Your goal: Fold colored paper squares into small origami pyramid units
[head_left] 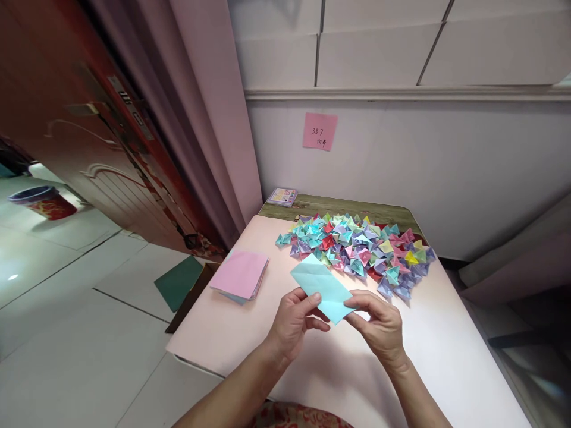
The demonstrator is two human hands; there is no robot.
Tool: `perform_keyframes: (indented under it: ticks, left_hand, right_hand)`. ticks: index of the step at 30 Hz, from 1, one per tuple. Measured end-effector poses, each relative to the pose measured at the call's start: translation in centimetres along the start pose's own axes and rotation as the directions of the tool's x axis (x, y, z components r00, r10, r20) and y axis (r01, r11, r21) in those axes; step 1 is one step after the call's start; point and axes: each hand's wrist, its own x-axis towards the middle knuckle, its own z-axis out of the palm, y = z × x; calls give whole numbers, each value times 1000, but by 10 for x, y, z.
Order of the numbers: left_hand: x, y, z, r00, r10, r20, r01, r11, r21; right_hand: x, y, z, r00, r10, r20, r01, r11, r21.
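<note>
A light blue sheet of paper point(322, 285), folded into a long strip, is held above the pale pink table point(446, 351). My left hand point(294, 321) pinches its near left edge with thumb and fingers. My right hand point(379, 324) pinches its near right corner. Just beyond the sheet lies a heap of several small folded paper pieces point(357, 249) in blue, purple, pink, green and yellow. A stack of square papers point(241, 274) with a pink sheet on top rests to the left of my hands, at the table's left edge.
A small colourful paper pack point(282, 197) lies on the wooden strip at the table's back. A pink sticky note point(320, 131) is on the wall. Curtain and a red-brown door stand left; a green sheet point(179, 282) lies on the tiled floor.
</note>
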Motion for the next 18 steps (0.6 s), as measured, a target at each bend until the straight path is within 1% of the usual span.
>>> perform_keyframes:
  ticks: [2, 4, 6, 8, 10, 13, 15, 17, 18]
  left_hand:
    - [0, 0, 2, 999, 29, -17, -30, 999, -16]
    - [-1, -1, 5, 998, 56, -20, -56, 998, -12]
    - [-2, -1, 7, 996, 87, 2, -88, 996, 25]
    - [-3, -1, 9, 993, 119, 14, -120, 990, 72]
    - [-3, -2, 9, 990, 142, -14, -140, 985, 99]
    - [-1, -4, 7, 988, 144, -56, -137, 985, 104]
    - [0, -4, 5, 989, 138, -42, -133, 984, 116]
    - [-1, -3, 3, 992, 126, 10, -126, 981, 147]
    - [-2, -2, 2, 992, 116, 40, -121, 978, 167]
  right_hand:
    - [-1, -2, 5, 996, 72, -44, -70, 997, 44]
    - [-2, -6, 10, 982, 156, -105, -148, 986, 82]
    - [-4, -12, 15, 960, 240, -141, -227, 968, 105]
    - [-4, -18, 19, 940, 307, -153, -292, 950, 112]
    - [-4, -24, 21, 921, 352, -165, -335, 934, 125]
    - [-3, -30, 22, 891, 416, -184, -376, 901, 216]
    - [0, -32, 20, 875, 468, -122, -420, 860, 291]
    - [3, -32, 17, 853, 521, 25, -502, 806, 315]
    - [4, -32, 15, 835, 540, 108, -544, 779, 312]
